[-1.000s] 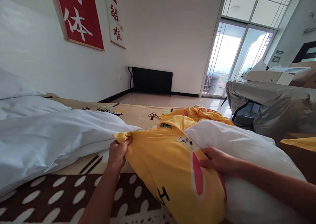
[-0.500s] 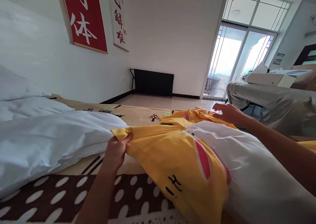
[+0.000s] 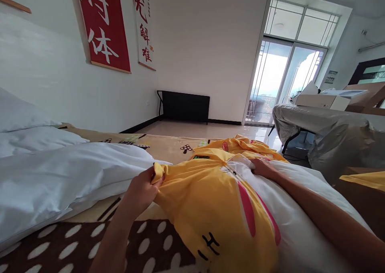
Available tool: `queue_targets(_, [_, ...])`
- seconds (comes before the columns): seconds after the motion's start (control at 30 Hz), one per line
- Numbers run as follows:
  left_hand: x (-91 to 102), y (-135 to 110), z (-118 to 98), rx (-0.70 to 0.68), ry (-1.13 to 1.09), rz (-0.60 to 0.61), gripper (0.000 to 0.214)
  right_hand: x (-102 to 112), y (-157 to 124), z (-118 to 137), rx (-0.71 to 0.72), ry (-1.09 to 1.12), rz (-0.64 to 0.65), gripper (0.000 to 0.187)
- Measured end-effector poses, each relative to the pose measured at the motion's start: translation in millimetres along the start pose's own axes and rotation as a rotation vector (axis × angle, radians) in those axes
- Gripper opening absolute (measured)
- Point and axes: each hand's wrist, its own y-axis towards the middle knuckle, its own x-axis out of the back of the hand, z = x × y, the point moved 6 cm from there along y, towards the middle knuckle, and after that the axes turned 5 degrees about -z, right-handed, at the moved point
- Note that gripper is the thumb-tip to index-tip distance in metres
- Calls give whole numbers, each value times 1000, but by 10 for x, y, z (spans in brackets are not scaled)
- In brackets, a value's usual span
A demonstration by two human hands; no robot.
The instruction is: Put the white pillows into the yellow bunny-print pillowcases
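Observation:
A yellow pillowcase (image 3: 222, 200) with pink and black cartoon prints is stretched across the middle, its edge partly over a white pillow (image 3: 313, 221). My left hand (image 3: 144, 190) is closed on the pillowcase's left corner and pulls the cloth taut. Further right, my right hand (image 3: 263, 168) presses into the pillow beside the pillowcase's opening, its fingers closed on the white fabric; the fingertips are partly hidden. A small dark snap shows on the edge of the opening. More bunched yellow cloth (image 3: 240, 144) lies beyond the hands.
Other white pillows (image 3: 75, 176) lie at the left on a brown and beige patterned blanket (image 3: 57, 241). A plastic-covered table (image 3: 339, 124) carrying boxes stands at the right. Beyond the bed are a folded black panel (image 3: 185, 106) and glass doors (image 3: 276, 80).
My right hand has come down from above the far yellow cloth onto the white pillow and closed on it. The left hand still grips the pillowcase corner. The view has tilted slightly.

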Motion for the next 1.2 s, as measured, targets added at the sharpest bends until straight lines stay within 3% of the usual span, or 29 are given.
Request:
queue_targets(0.1, [12, -37, -17, -13, -7, 44, 2, 310, -32, -16, -13, -129, -118, 31])
queue_targets(0.2, [-118, -136, -22, 12, -13, 187, 5, 742, -87, 43, -20, -358, -271, 29])
queue_targets(0.3, [-385, -332, -44, 59, 14, 434, 15, 1225, -172, 169, 36, -550, -461, 29])
queue_targets(0.37, [-586, -506, -111, 8, 36, 675, 16, 1500, -257, 271, 138, -611, -596, 30])
queue_targets(0.43, [-740, -664, -196, -99, 13, 943, 14, 1676, -360, 337, 251, -632, -689, 32])
queue_targets(0.5, [-793, -663, -236, -175, -71, 1045, 13, 1729, -471, 341, 348, -642, -730, 34])
queue_targets(0.53, [-784, -565, -221, -182, -115, 975, 15, 1709, -527, 318, 389, -646, -732, 34])
queue_targets(0.57, [-745, -412, -185, -173, -158, 819, 16, 1662, -582, 281, 428, -648, -726, 34])
queue_targets(0.67, [-522, -4, -20, -121, -320, 235, 30, 1422, -741, 113, 544, -618, -684, 32])
queue_targets(0.73, [-459, 73, 40, -101, -488, 44, 56, 1260, -836, -11, 611, -568, -652, 33])
queue_targets(0.8, [-480, 42, -1, -140, -589, 8, 72, 1163, -919, -120, 638, -527, -632, 35])
queue_targets(0.9, [-567, -68, -128, -212, -575, 65, 81, 1136, -1022, -228, 617, -494, -549, 46])
queue_targets(1.07, [-681, -143, -200, -63, -923, 226, 89, 1295, -1201, -235, 511, -421, -306, 80])
queue_targets(1.13, [-674, -172, -244, -54, -911, 229, 82, 1417, -1245, -122, 475, -364, -254, 73])
queue_targets(1.2, [-647, -220, -307, -105, -710, 187, 63, 1562, -1228, 66, 407, -283, -274, 47])
